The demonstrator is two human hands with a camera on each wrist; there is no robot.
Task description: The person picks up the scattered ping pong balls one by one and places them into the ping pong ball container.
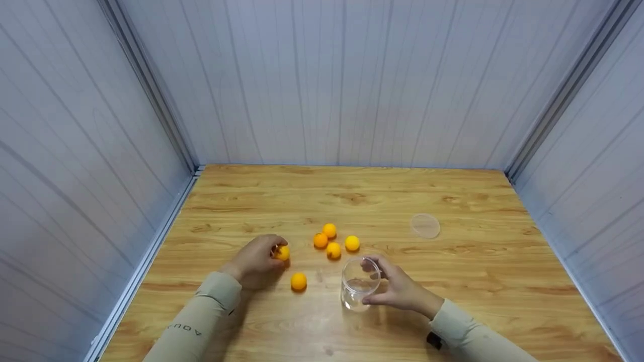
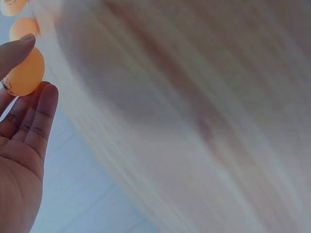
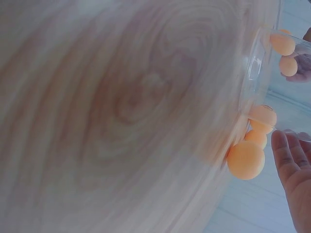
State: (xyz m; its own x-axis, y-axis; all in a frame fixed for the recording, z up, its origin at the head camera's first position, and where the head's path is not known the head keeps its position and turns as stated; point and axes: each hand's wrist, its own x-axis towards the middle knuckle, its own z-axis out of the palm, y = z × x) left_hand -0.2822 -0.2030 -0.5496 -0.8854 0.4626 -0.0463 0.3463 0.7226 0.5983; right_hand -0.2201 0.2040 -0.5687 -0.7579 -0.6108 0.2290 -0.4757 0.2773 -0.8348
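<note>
Left hand [image 1: 257, 260]: fingertips pinch one orange ball [image 1: 283, 252] at table level, left of the jar; the wrist view shows the ball [image 2: 23, 73] held between thumb and fingers.
Right hand [image 1: 397, 287]: fingers curled round the jar [image 1: 359, 282], thumb at its rim.
Jar: clear plastic, upright, open-mouthed, apparently nothing in it; stands near the front of the table [image 1: 453, 311].
Loose balls: one [image 1: 298, 281] between hand and jar; four clustered just behind the jar [image 1: 333, 250].
Lid [image 1: 425, 225]: clear disc, flat, well apart to the right rear.
Handling, ball: likely very light, hard, smooth; rolls readily, so a fingertip pinch across its middle suits.
Handling, jar: likely light, thin-walled, tippable; best steadied round the side wall.
</note>
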